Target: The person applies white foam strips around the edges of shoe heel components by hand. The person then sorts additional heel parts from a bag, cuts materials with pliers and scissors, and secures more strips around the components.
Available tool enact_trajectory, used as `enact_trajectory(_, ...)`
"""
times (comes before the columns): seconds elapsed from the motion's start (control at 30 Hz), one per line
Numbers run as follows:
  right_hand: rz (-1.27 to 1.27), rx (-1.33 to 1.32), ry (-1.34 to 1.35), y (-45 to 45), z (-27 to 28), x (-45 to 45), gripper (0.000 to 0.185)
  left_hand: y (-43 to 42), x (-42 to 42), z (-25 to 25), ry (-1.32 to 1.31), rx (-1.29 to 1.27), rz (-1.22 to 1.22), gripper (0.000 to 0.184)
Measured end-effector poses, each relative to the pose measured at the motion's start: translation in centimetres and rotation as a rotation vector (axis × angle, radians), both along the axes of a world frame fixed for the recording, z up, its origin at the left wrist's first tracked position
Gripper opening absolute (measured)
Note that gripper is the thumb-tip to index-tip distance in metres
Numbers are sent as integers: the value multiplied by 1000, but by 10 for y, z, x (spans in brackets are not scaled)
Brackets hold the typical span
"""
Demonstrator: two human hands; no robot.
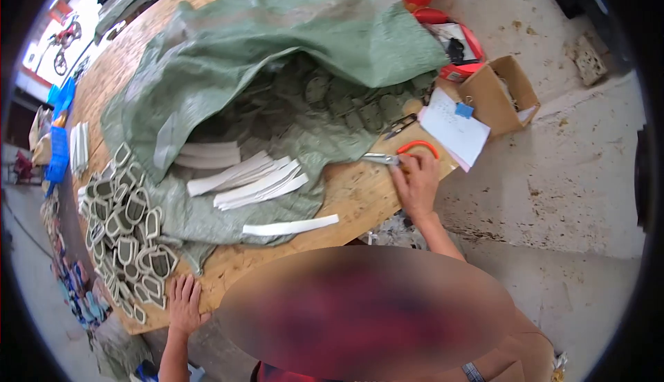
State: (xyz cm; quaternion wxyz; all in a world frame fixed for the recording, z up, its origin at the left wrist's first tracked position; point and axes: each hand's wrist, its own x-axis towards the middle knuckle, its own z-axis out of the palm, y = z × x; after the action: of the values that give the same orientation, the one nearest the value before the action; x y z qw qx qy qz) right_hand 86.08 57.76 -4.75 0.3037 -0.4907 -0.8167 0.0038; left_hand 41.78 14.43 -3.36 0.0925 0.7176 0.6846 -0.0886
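Note:
My right hand [417, 183] is at the table's right end, its fingers closed on the orange-handled scissors [418, 148], whose metal blades point left. My left hand [185, 303] lies on the table's near left edge, fingers spread, holding nothing. Just beyond it is a heap of small green pieces with pale rims [128, 243]. A single white strip [290, 225] lies near the front edge. Behind it, bundles of white strips [259, 180] rest on a green plastic sack [277, 43], whose open mouth shows dark green pieces [360, 113].
Near the right edge are small dark snips [400, 126], a written paper [453, 127] with a blue clip, and a cardboard box [499, 98]. A red container [460, 50] stands behind them. Blue baskets [58, 153] are beyond the table's left side.

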Motion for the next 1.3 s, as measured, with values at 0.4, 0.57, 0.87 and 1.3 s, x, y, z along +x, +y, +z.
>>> enact_trajectory(0.4, 121, -108, 178, -62, 30, -69, 29, 3, 3, 3, -22, 62, 49, 88)
enact_trajectory(0.57, 727, -136, 154, -118, 28, -169, 17, 2, 2, 2, -29, 74, 53, 96)
enact_trajectory(0.87, 803, -159, 73, -120, 6, -182, 10, 87, 78, -10, -280, 721, 95, 71)
enact_trajectory(1.3, 657, -1045, 1405, -106, 84, -46, 18, 354, 119, 47, -541, 750, -13, 18)
